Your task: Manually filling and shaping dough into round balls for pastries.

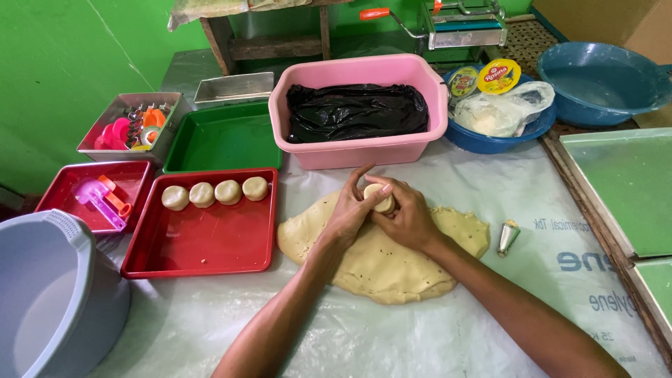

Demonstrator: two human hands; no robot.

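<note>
Both my hands meet over a flat sheet of pale dough (392,262) spread on a plastic-covered table. My left hand (348,213) and my right hand (406,217) together hold a small round dough piece (381,198), fingers wrapped around it. To the left, a red tray (210,245) carries several round dough discs (215,193) in a row along its far edge.
A pink tub (364,150) lined with black plastic stands behind the dough. A green tray (224,140), a smaller red tray with plastic tools (105,196), a grey bucket (49,294), blue bowls (602,77) and a metal piping tip (509,236) surround the work area.
</note>
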